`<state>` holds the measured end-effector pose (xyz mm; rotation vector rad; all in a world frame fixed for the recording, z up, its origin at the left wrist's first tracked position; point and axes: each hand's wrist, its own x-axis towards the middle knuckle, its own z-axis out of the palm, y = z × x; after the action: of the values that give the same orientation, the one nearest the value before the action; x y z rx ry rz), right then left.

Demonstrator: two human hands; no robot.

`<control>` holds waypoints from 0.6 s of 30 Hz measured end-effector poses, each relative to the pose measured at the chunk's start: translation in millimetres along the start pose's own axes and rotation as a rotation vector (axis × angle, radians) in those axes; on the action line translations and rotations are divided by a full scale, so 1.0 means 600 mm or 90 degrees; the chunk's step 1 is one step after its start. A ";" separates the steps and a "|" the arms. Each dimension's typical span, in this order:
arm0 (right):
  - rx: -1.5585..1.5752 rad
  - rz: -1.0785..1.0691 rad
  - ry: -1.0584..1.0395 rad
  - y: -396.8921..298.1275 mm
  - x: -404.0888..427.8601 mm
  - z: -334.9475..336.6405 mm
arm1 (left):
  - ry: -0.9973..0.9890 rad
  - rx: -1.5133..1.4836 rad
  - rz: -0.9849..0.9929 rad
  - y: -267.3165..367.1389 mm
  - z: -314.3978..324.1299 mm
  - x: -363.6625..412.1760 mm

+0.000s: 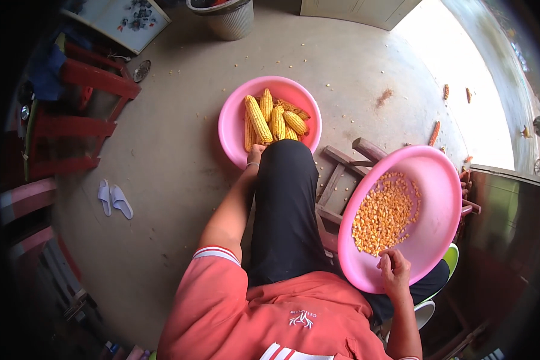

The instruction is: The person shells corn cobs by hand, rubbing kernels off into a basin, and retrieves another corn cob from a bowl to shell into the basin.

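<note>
Several yellow corn cobs (258, 120) lie in a pink plastic basin (227, 118) on the floor, beyond the person's raised knee. My left hand (255, 154) reaches to this basin's near edge, close to the lower end of a cob; the knee partly hides it, so its grip is unclear. A second pink basin (436, 225), tilted at the right, holds loose corn kernels (382, 216). Over its near side is my right hand (393, 266), with fingers curled; whether something small is between them cannot be told.
A wooden stool or frame (335, 184) stands under and beside the tilted basin. Loose kernels and reddish bare cobs (435, 133) lie on the floor at right. Light slippers (121, 201) and red wooden furniture (78, 126) are at left. A ribbed bin (232, 23) stands at the far side.
</note>
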<state>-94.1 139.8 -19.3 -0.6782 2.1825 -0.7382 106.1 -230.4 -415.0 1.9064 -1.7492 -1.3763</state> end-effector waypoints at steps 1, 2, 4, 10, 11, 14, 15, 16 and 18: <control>-0.018 0.018 0.011 0.001 0.003 -0.001 | 0.032 0.076 -0.083 0.057 0.045 -0.020; -0.027 0.040 0.012 -0.004 0.005 -0.001 | 0.075 0.159 -0.163 0.101 0.055 -0.033; -0.019 0.065 0.002 -0.012 0.011 0.004 | 0.041 0.207 -0.061 0.107 0.017 -0.031; -0.128 0.024 -0.017 -0.021 0.023 0.016 | -0.108 0.532 0.129 0.224 -0.019 -0.006; -0.132 0.029 -0.015 -0.021 0.023 0.017 | -0.104 0.558 0.109 0.230 -0.018 0.005; -0.154 0.034 -0.014 -0.020 0.029 0.022 | -0.163 0.559 0.073 0.239 -0.013 0.043; -0.155 0.033 -0.012 -0.023 0.029 0.024 | -0.170 0.557 0.079 0.244 -0.007 0.049; -0.156 0.032 -0.009 -0.027 0.029 0.025 | -0.174 0.530 0.039 0.247 -0.004 0.054; -0.155 0.034 0.005 -0.030 0.029 0.027 | -0.188 0.462 -0.031 0.258 -0.005 0.062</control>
<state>-88.0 111.1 -24.8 -0.7366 2.3114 -0.4519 -0.8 -306.2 -324.5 2.1513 -2.6391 -1.1725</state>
